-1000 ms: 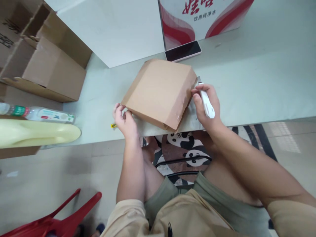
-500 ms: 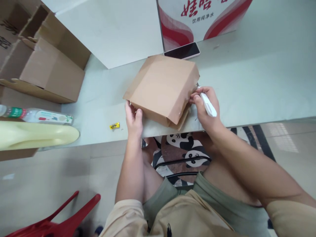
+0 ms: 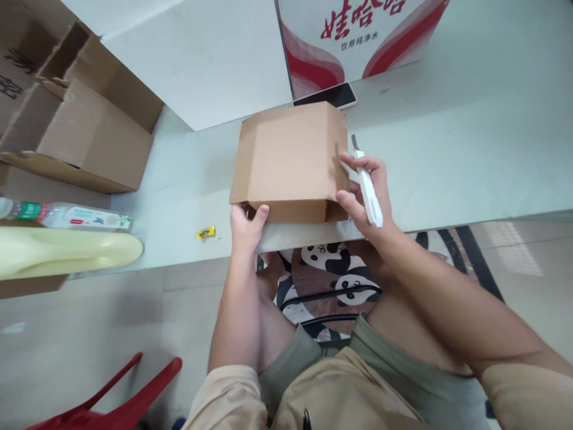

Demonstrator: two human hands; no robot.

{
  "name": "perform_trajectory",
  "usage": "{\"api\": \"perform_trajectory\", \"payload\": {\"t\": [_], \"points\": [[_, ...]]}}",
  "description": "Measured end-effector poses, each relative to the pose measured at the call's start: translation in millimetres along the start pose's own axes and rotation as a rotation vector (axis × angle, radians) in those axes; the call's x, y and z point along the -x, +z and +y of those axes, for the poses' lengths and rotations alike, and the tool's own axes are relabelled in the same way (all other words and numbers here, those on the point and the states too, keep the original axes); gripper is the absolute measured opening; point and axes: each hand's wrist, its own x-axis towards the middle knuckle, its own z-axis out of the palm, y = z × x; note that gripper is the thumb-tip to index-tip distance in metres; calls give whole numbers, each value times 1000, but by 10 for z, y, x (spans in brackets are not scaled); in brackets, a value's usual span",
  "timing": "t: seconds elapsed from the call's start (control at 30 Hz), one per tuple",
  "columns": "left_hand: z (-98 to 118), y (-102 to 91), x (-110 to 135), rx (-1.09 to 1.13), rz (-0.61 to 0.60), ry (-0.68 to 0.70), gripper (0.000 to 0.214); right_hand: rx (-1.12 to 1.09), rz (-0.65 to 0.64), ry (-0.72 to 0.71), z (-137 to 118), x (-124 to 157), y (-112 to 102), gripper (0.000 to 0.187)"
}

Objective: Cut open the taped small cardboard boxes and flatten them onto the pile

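A brown cardboard box [image 3: 289, 158] stands on the pale table [image 3: 447, 161] close to its near edge. My left hand [image 3: 245, 226] grips the box's near left bottom corner, thumb on its front face. My right hand [image 3: 367, 194] is closed round a white utility knife [image 3: 366, 185], its blade tip pointing away from me, and its fingertips press on the box's right side and near right corner.
A dark phone [image 3: 329, 95] lies just behind the box, in front of a red-and-white printed carton [image 3: 353, 36]. Open cardboard boxes [image 3: 80, 113] stand at the left. A water bottle [image 3: 67, 216], a small yellow scrap [image 3: 206, 232] and a red chair [image 3: 111, 400] are also near.
The box has turned from a tilted, skewed pose to squarely facing me. My left hand shifted right to its near left corner; my right hand moved along its right side with the knife.
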Motion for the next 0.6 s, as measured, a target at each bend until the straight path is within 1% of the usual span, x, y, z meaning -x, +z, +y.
{"api": "perform_trajectory", "payload": {"t": [0.1, 0.23, 0.33, 0.4, 0.5, 0.6], "points": [[-25, 21, -9, 15, 8, 8, 86, -11, -52, -40, -13, -2, 16, 67], [-85, 14, -10, -8, 41, -1, 95, 11, -94, -94, -4, -12, 40, 66], [-101, -2, -9, -16, 74, -12, 94, 51, -46, -102, 13, -10, 46, 67], [-86, -13, -13, -12, 110, -7, 86, 84, 11, -72, 23, -5, 42, 68], [-29, -28, -17, -2, 127, -15, 74, 133, 93, -41, 28, -4, 25, 67], [49, -43, -5, 24, 146, -27, 68, 150, 144, -71, 6, -22, 1, 60]]}}
